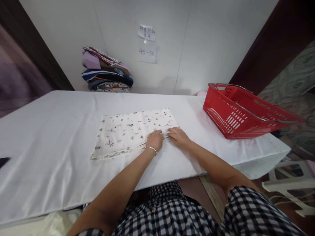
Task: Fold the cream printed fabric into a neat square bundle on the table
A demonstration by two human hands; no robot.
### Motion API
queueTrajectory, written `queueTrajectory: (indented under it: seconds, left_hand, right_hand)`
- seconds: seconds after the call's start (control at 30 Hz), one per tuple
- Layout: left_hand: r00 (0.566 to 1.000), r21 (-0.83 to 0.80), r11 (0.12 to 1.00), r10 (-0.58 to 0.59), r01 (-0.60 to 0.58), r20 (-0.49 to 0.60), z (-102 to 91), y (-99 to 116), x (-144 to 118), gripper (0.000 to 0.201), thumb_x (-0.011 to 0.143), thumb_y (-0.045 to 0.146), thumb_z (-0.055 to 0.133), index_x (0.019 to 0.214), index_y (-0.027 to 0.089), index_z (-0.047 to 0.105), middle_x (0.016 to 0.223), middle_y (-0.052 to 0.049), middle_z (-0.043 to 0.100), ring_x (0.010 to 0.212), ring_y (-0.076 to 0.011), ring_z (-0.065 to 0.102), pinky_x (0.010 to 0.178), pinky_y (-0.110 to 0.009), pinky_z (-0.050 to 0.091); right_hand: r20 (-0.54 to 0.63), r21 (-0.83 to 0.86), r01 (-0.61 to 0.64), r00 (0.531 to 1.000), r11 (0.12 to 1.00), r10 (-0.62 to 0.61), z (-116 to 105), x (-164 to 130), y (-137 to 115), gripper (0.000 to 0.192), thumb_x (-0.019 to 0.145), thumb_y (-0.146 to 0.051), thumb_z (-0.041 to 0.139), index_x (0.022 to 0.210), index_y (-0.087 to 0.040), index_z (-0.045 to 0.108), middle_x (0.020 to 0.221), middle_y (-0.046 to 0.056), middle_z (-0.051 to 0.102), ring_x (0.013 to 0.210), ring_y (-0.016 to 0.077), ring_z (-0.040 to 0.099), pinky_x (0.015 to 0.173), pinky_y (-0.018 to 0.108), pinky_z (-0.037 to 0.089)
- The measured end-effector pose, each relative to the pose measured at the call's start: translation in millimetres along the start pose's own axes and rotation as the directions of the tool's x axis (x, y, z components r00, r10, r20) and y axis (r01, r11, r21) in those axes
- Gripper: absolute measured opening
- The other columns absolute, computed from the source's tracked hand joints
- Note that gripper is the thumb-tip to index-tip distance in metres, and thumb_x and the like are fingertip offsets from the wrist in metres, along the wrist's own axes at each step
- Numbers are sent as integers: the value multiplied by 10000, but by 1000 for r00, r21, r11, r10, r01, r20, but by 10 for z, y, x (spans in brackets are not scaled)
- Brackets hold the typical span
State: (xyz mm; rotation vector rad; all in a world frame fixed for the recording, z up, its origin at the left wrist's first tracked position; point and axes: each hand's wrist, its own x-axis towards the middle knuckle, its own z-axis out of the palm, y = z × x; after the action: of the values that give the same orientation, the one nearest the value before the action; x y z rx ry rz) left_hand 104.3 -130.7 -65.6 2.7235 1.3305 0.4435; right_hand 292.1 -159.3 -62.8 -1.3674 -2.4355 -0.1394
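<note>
While the near right edge of the folded cloth [134,131] is pinched by left hand [155,140] and right hand [179,136], uneven pulling could skew the layers; the fold would be misaligned.

Fingertips of both hands are hidden, curled at the folded cloth's [130,132] near edge.
</note>
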Motion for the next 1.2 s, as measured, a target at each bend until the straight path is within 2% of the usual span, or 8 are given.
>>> queueTrajectory:
  seconds: [0.17, 0.3, 0.43, 0.53, 0.67, 0.8, 0.93, 1.2]
  left_hand:
    - [999, -12, 1000, -19, 19, -30, 5, 23, -2, 264, 884, 197, 385, 938, 196, 643, 1155, -62, 579, 1048, -223, 506, 833, -359, 405]
    - [998, -62, 998, -23, 27, 60, -132, 10, 23, 241, 877, 241, 415, 878, 194, 651, 1010, -60, 634, 962, -203, 557, 800, -323, 421]
    - [986, -265, 954, -109, 139, 128, -311, -232, 180, 285, 879, 375, 409, 939, 227, 645, 992, -18, 658, 854, -156, 598, 750, -265, 454]
    - [976, -245, 949, -167, 198, 143, -362, -528, 376, 356, 889, 396, 371, 1116, 230, 589, 1159, -32, 613, 970, -172, 586, 845, -284, 443]
    - [974, -25, 993, -109, 116, 200, -233, -857, 658, 471, 885, 407, 365, 1300, 196, 439, 1432, -72, 347, 1319, -236, 287, 1059, -405, 258]
    - [955, 108, 989, -122, 96, 271, -18, -1047, 927, 587, 881, 518, 281, 1381, 211, 310, 1502, -48, 162, 1379, -239, 101, 1095, -498, 107]
    - [955, 142, 982, -161, 128, 251, 101, -1172, 1144, 615, 885, 542, 176, 1405, 223, 252, 1507, -27, 147, 1382, -232, 90, 1102, -483, 102]
    - [963, 108, 978, -198, 180, 183, 101, -1265, 1353, 574, 899, 496, 191, 1383, 204, 292, 1471, -51, 268, 1361, -230, 176, 1101, -477, 103]
  right_hand:
    - [65, -57, 3, 998, 998, 0, -14, 91, -59, 149, 846, -214, 524, 919, -195, 653, 1231, 76, 519, 1101, 219, 438, 865, 370, 385]
    - [53, -65, -2, 999, 998, 5, 60, 134, -125, 140, 839, -180, 527, 912, -180, 646, 1246, 88, 518, 1140, 231, 417, 856, 376, 374]
    - [-7, -45, -5, 1000, 999, 5, 96, 101, -181, 157, 859, -162, 484, 904, -178, 634, 1238, 93, 532, 1144, 234, 425, 859, 379, 371]
    - [-41, -33, -5, 999, 999, 4, 112, 67, -198, 173, 870, -160, 459, 888, -183, 629, 1228, 97, 543, 1144, 237, 435, 859, 385, 377]
    - [-80, -25, -9, 997, 1000, 7, 175, 57, -192, 184, 870, -152, 449, 873, -186, 630, 1224, 98, 552, 1144, 235, 446, 858, 389, 385]
    - [-175, -22, 40, 984, 999, -43, 198, 26, -198, 213, 873, -120, 420, 872, -181, 624, 1216, 91, 565, 1157, 226, 447, 859, 384, 383]
    - [-251, -8, 75, 965, 997, -74, 136, -39, -215, 249, 846, -49, 397, 894, -171, 609, 1207, 88, 575, 1182, 221, 432, 866, 378, 376]
    - [-190, 49, 52, 981, 997, -42, 162, -32, -227, 235, 841, -66, 399, 872, -174, 606, 1188, 94, 584, 1208, 232, 417, 873, 402, 384]
